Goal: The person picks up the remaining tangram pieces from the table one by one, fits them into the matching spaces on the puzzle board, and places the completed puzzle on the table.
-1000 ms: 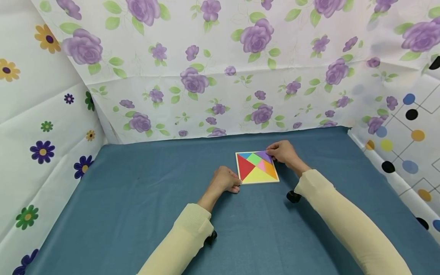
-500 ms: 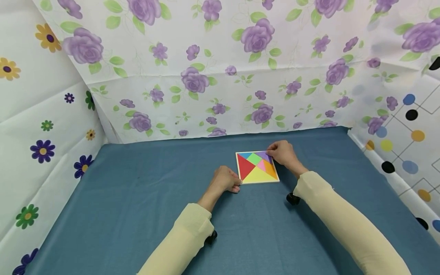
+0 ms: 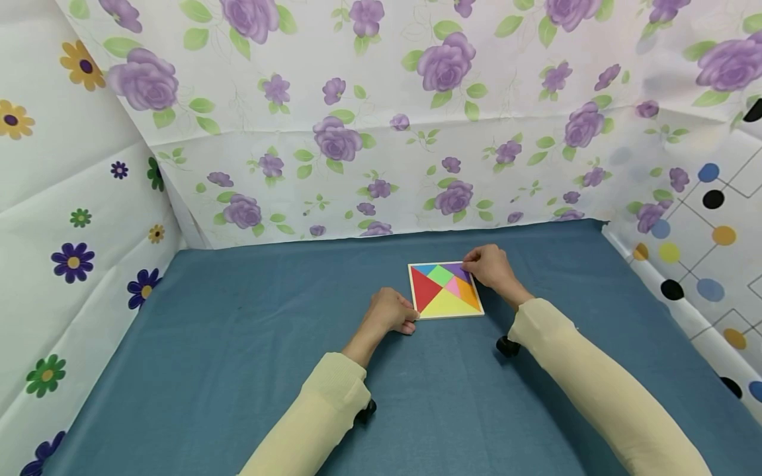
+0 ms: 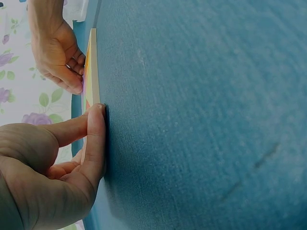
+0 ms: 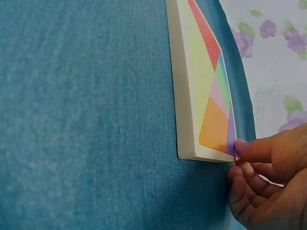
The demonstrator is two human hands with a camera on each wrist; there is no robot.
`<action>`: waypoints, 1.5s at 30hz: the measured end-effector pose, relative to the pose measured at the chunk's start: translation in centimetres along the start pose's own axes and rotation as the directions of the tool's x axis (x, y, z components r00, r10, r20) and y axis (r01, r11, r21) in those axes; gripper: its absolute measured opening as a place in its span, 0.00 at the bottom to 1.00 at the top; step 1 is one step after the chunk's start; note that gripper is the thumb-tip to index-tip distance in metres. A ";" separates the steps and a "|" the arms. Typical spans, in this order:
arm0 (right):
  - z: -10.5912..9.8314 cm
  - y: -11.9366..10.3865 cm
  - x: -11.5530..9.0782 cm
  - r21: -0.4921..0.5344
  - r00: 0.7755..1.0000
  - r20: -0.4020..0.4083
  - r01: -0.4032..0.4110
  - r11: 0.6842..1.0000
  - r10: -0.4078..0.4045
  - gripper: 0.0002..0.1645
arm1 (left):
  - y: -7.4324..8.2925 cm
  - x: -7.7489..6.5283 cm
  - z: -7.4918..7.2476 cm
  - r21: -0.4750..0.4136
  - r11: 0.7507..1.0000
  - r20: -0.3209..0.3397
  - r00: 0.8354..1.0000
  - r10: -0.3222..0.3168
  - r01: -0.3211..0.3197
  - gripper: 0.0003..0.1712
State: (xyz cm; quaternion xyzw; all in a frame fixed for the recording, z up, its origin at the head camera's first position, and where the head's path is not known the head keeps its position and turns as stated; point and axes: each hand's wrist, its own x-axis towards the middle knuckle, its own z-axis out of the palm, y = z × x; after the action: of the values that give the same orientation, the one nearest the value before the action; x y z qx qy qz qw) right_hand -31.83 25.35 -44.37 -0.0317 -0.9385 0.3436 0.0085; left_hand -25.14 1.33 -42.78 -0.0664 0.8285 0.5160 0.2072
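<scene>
A square tangram board (image 3: 446,303) in a pale frame lies on the blue cloth. Red, blue, green, purple, pink, orange and yellow pieces fill it. My left hand (image 3: 388,311) pinches its near left corner between thumb and finger, as the left wrist view shows with the hand (image 4: 53,177) against the frame's edge. At the far right corner, my right hand (image 3: 493,268) pinches the frame beside the purple piece. In the right wrist view that hand (image 5: 268,172) has its thumb on top and other fingers curled beside the edge.
Blue cloth (image 3: 238,370) spreads around the board. A flower-printed sheet (image 3: 381,132) rises behind it, with patterned sheets at left and right. Black wrist devices (image 3: 508,344) show under both sleeves.
Both hands stay at the same corners, and the board keeps its place. The right hand shifts only very slightly.
</scene>
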 end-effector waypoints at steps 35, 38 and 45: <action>0.5 -0.3 -1.2 -0.018 0.995 -0.095 0.034 0.999 -0.036 0.10 | 0.6 0.0 0.2 0.104 0.995 -0.026 1.000 0.016 -0.014 0.06; 0.5 -0.3 -1.2 -0.021 0.994 -0.100 0.032 0.999 -0.034 0.11 | 0.5 -0.1 0.3 0.102 0.995 -0.030 0.999 0.021 -0.018 0.06; 0.5 0.1 -1.1 0.000 0.994 -0.105 0.039 0.999 -0.039 0.12 | 0.4 -0.1 0.3 0.096 0.995 -0.024 0.999 0.025 -0.022 0.06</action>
State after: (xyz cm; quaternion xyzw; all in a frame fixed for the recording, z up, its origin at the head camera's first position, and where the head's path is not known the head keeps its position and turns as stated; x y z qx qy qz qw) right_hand -30.79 25.06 -44.84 -0.0312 -0.9369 0.3422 0.0646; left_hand -25.12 1.76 -42.47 -0.0531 0.8555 0.4773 0.1936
